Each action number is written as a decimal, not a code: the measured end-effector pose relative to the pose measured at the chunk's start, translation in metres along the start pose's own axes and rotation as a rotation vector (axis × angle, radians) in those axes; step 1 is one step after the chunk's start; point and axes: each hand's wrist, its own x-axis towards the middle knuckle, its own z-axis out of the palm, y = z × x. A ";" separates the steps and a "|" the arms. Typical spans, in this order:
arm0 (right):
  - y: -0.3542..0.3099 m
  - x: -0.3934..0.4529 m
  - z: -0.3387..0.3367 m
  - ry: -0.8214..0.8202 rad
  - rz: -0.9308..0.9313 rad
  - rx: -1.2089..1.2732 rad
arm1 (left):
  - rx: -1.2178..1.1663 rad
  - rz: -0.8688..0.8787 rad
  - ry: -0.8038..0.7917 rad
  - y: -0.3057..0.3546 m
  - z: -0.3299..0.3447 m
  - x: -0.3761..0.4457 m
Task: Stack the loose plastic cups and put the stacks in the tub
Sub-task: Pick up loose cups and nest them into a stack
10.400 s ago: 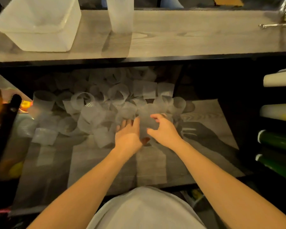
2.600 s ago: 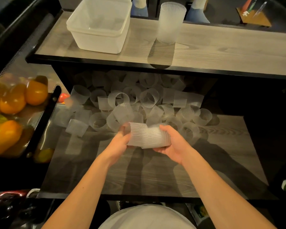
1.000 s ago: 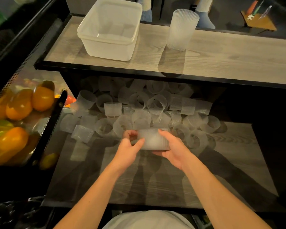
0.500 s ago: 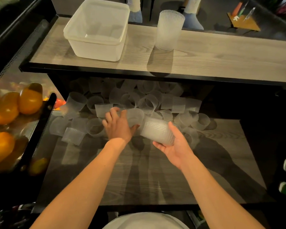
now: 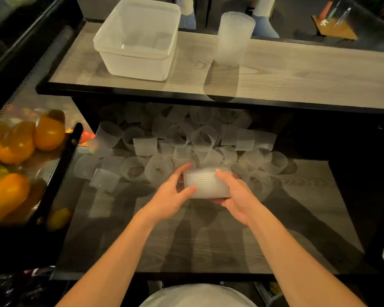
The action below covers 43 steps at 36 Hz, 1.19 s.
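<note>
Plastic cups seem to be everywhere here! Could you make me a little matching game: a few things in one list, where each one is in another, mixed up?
Things:
1. short stack of cups
2. tub
3. tall stack of cups
4. loose cups

Places:
A. standing upright on the upper shelf, right of the tub
B. scattered on the lower shelf
C. held sideways between the left hand and right hand
D. at the left of the upper shelf, with no cups in it

Pairs: 1-C, 2-D, 3-A, 4-B

Ribbed frosted plastic cups (image 5: 200, 138) (translucent, matt) lie on grained wood shelf (image 5: 308, 189); tub (image 5: 111, 44) smooth plastic.
</note>
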 end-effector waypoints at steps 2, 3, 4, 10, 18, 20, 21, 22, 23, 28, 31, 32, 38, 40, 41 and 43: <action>0.000 -0.001 0.006 0.019 -0.008 -0.007 | 0.016 -0.015 0.205 -0.006 -0.003 0.000; -0.001 -0.001 0.008 0.038 -0.011 -0.015 | 0.088 -0.059 0.366 -0.010 -0.007 0.003; -0.001 0.000 0.010 0.059 -0.014 -0.018 | 0.235 -0.121 0.509 -0.014 -0.013 0.008; 0.001 0.000 0.014 0.089 0.002 0.069 | 1.013 -0.268 0.454 -0.042 -0.044 0.027; -0.001 0.003 0.009 0.074 -0.015 0.139 | 0.732 0.093 0.202 -0.014 -0.046 -0.003; 0.000 0.004 0.007 0.099 0.000 0.064 | 0.590 0.078 0.131 -0.008 -0.043 -0.008; 0.002 0.004 0.006 0.102 0.018 0.034 | 0.507 0.066 0.133 -0.008 -0.042 -0.010; 0.003 0.003 0.004 0.096 0.041 0.027 | 0.396 0.044 0.137 -0.008 -0.041 -0.010; 0.005 0.002 0.003 0.087 0.063 0.040 | 0.261 0.016 0.139 -0.008 -0.038 -0.010; 0.009 -0.009 -0.007 0.004 0.119 0.093 | -0.118 -0.034 0.093 -0.012 -0.010 -0.003; 0.018 -0.013 -0.016 -0.001 0.115 0.054 | -0.142 -0.094 0.001 -0.014 0.021 0.001; 0.022 -0.013 -0.021 0.028 0.115 0.046 | -0.127 -0.115 -0.031 -0.015 0.032 0.002; 0.034 -0.026 -0.072 0.334 0.141 0.139 | -0.219 -0.332 0.032 -0.027 0.082 0.019; 0.039 -0.034 -0.090 0.408 0.129 0.220 | -0.118 -0.336 0.136 -0.033 0.100 0.030; 0.039 -0.038 -0.098 0.430 0.117 0.253 | -0.030 -0.299 0.125 -0.034 0.108 0.036; 0.040 -0.047 -0.113 0.457 0.092 0.302 | 0.151 -0.201 0.051 -0.035 0.126 0.050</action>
